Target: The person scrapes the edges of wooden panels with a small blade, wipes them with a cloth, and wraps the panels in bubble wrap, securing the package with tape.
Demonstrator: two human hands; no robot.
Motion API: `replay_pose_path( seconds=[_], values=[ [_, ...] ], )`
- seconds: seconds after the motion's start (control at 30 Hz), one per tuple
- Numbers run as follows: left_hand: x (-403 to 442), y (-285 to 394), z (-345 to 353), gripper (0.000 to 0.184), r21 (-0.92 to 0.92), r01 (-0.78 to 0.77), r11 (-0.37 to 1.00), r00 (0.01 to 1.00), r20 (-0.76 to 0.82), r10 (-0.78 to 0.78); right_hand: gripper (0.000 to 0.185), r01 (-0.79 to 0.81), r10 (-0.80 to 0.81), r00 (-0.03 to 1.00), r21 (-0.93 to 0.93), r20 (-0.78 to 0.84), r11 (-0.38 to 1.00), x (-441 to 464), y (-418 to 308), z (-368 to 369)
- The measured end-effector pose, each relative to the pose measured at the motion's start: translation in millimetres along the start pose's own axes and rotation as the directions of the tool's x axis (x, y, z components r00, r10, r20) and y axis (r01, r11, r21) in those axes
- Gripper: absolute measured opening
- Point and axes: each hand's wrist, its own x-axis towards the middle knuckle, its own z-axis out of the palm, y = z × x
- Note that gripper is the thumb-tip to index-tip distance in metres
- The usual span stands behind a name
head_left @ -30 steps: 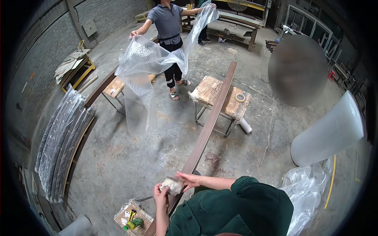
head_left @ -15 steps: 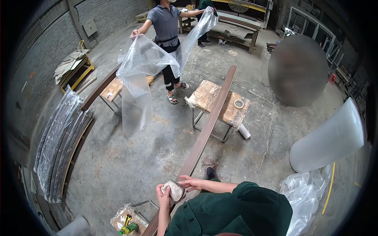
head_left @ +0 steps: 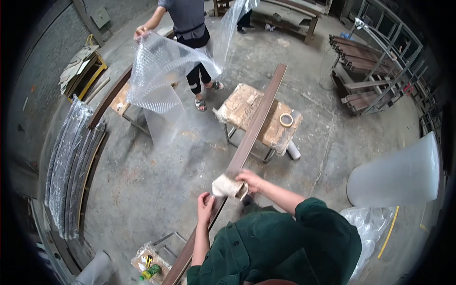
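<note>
A long brown beam (head_left: 255, 123) runs diagonally from beneath my body to a padded stool ahead. My right hand (head_left: 251, 181) is closed on an off-white cloth (head_left: 227, 186), bunched up over the beam. The cloth's near end is folded open and shows a dark hollow. Just left of the cloth, my left hand (head_left: 205, 205) is beside the beam's edge, fingers apart, with nothing seen in it. Whether its fingertips touch the beam, I cannot tell.
A padded stool (head_left: 232, 105) bears the beam and a tape roll (head_left: 286, 119). Another person (head_left: 192, 42) holds up bubble wrap (head_left: 156, 71). A large wrap roll (head_left: 394, 171) stands right, wrapped curved pieces (head_left: 71, 171) left. A green bottle (head_left: 151, 271) lies on a low stool.
The cloth has passed from my left hand to my right and moved forward along the beam. My left hand has let go. The other person's bubble wrap has shifted.
</note>
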Motion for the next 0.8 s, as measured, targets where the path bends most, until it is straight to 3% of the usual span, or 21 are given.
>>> replay_pose_path(
  seconds=[0.03,0.07,0.1,0.13,0.2,0.23,0.33,0.4,0.43,0.57,0.63,0.73,0.77,0.8],
  values=[
    [-4.4,-19.5,-9.2,0.042,0.312,-0.056,0.948,0.996,-0.054,0.076,0.033,0.107,-0.107,0.993,-0.007,-0.051,0.994,0.1,-17.6,-1.2],
    [-1.0,-43.1,-17.7,0.045,0.593,-0.103,0.799,0.983,-0.061,0.171,0.039,0.222,-0.236,0.970,-0.195,-0.053,0.955,13.5,-25.5,-21.6],
    [1.5,-63.9,-25.0,0.048,0.811,-0.141,0.568,0.963,-0.020,0.268,0.040,0.225,-0.328,0.937,-0.512,-0.120,0.829,15.3,-43.6,-27.4],
    [-4.2,-84.0,-33.4,0.050,0.828,-0.064,0.557,0.987,-0.030,0.158,0.042,0.166,-0.427,0.893,-0.776,-0.144,0.609,11.2,-57.8,-26.4],
    [-18.8,-112.2,-49.4,0.055,0.852,0.080,0.518,0.997,-0.067,-0.043,0.046,0.068,-0.447,0.886,-0.918,-0.125,0.391,-0.1,-72.3,-6.1],
    [-26.1,-101.5,-47.2,0.049,0.889,0.087,0.450,0.996,-0.074,-0.046,0.048,0.022,-0.456,0.884,-0.964,-0.105,0.264,1.1,-74.0,1.2],
    [-19.4,-109.3,-60.1,0.044,0.803,0.061,0.593,0.998,-0.055,-0.028,0.058,0.185,-0.488,0.831,-0.959,0.268,-0.213,40.5,7.1,-18.8],
    [-11.9,-108.4,-62.1,0.043,0.800,0.070,0.595,0.997,-0.031,-0.076,0.072,0.117,-0.301,0.907,-0.861,0.296,-0.495,50.9,62.2,-20.6],
    [-6.6,-110.6,-61.1,0.043,0.797,0.083,0.598,0.994,-0.023,-0.108,0.078,0.072,-0.300,0.906,-0.806,0.300,-0.588,43.4,72.7,-17.6],
    [7.6,-89.5,-37.6,0.046,0.800,0.110,0.590,0.985,-0.007,-0.174,0.069,0.167,-0.369,0.859,-0.876,0.354,-0.453,46.0,67.5,-32.9],
    [8.6,-73.1,-21.5,0.057,0.804,0.101,0.586,0.982,0.015,-0.190,0.068,0.110,-0.434,0.846,-0.899,0.309,-0.424,45.9,45.8,-41.3],
    [28.2,-60.3,6.6,0.070,0.845,-0.073,0.529,0.988,0.132,-0.075,0.067,0.008,-0.517,0.821,-0.910,0.242,-0.414,68.9,-1.3,-67.3],
    [40.0,-48.7,21.7,0.084,0.851,-0.063,0.522,0.980,0.152,-0.131,0.067,-0.020,-0.532,0.818,-0.913,0.220,-0.408,75.7,-19.6,-78.0],
    [53.2,-44.2,36.3,0.086,0.858,-0.099,0.504,0.979,0.176,-0.106,0.067,-0.047,-0.544,0.815,-0.914,0.198,-0.403,82.3,-38.3,-88.9]
  ],
)
